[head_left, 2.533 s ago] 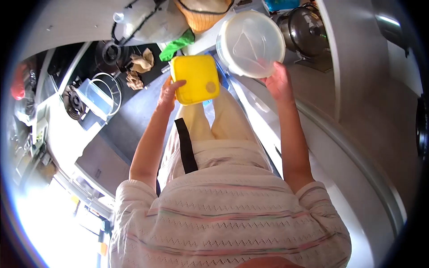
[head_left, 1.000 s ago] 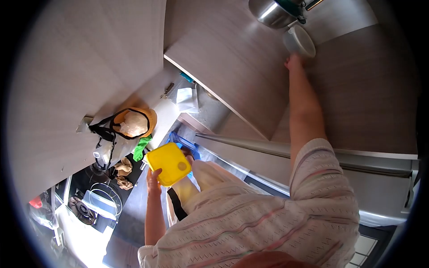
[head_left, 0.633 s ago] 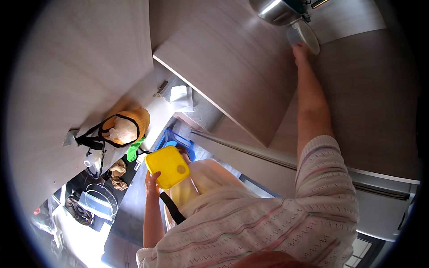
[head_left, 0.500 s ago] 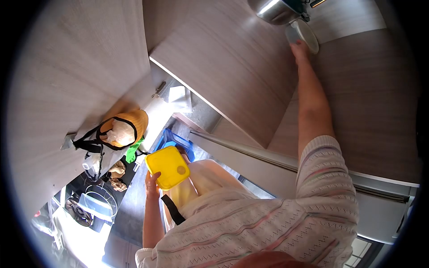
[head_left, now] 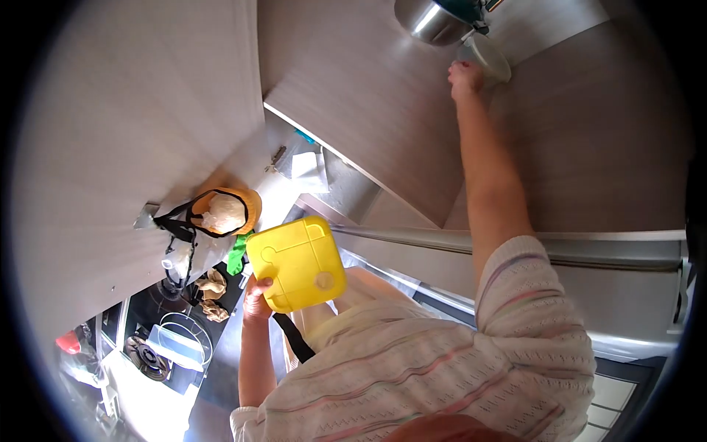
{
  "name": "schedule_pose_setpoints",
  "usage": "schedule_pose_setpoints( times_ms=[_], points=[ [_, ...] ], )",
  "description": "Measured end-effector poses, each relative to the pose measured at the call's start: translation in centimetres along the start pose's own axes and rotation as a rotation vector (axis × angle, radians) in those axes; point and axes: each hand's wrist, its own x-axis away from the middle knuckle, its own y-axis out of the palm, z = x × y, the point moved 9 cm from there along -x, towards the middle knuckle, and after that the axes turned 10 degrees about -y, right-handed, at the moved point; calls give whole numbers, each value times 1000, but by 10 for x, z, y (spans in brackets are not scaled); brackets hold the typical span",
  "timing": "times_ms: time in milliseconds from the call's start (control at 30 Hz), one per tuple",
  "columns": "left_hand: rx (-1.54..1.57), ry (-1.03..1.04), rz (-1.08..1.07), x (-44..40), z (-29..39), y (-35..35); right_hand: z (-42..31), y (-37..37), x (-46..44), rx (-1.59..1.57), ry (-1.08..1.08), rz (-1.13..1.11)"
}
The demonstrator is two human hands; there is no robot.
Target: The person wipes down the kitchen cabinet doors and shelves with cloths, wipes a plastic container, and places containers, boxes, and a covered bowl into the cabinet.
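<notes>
My left hand point(head_left: 258, 298) holds a yellow plastic lunch box point(head_left: 298, 258) by its lower left edge, the thumb on its face. Raised lines and a round mark show on that face. Up in the wooden cabinet, my right hand point(head_left: 466, 76) is beside a pale translucent plastic container point(head_left: 492, 59) that lies on its side. The fingers of this hand are loosely bent and partly blurred, with nothing visible in them. Whether they still touch the container is hard to see. Left of the container is a shiny metal pot point(head_left: 434, 20).
An open cabinet door point(head_left: 147, 88) stands on the left. Below it an orange bag point(head_left: 250, 210) hangs with a clear plastic bag inside. A stove point(head_left: 151, 357) with a glass lid is at lower left. White paper point(head_left: 308, 171) lies on the grey counter.
My right hand has shifted left, away from the middle of the pale container. My left hand has raised and tilted the lunch box, so more of its face shows. The view has shifted a little.
</notes>
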Motion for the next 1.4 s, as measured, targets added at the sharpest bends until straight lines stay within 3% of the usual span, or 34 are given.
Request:
schedule_pose_setpoints(
  times_ms=[100,167,233,367,467,500,600,700,733,800,867,1000,1033,1133,1167,1267,1400],
  points=[
    [-15,83,-74,3,24,33,-36,2,71,-382,236,15],
    [-39,109,-153,-4,37,55,-52,23,107,-668,375,-93],
    [-11,99,-208,-14,49,78,-87,50,148,-822,370,-379],
    [4,142,-287,-29,90,135,-163,57,250,-647,165,-986],
    [-50,156,-325,-43,117,155,-177,36,272,-753,81,-969],
    [-97,179,-235,-46,126,156,-176,26,273,-757,80,-991],
    [-109,188,-258,-56,142,171,-178,0,276,-670,-24,-861],
    [-214,158,-245,-76,156,191,-180,-14,297,-589,-6,-1013],
    [-288,146,-329,-78,160,211,-180,-16,295,-629,-16,-978],
    [-339,181,-284,-87,168,237,-177,-18,286,-700,-39,-912],
    [-303,157,-423,-103,169,263,-149,-16,271,-919,181,-824],
    [-771,464,100,-137,185,242,-111,-22,230,-1259,400,-447],
    [-854,612,80,-166,182,230,-103,-26,221,-1269,446,-303],
    [-1379,892,387,-161,172,238,-85,-34,197,-1260,486,29],
    [-1446,1090,438,-155,167,244,-77,-32,185,-1237,440,70],
    [-1713,1348,456,-150,144,247,-64,-34,142,-1205,371,187],
    [-1692,1410,451,-146,139,247,-69,-58,113,-1141,388,395]
  ],
)
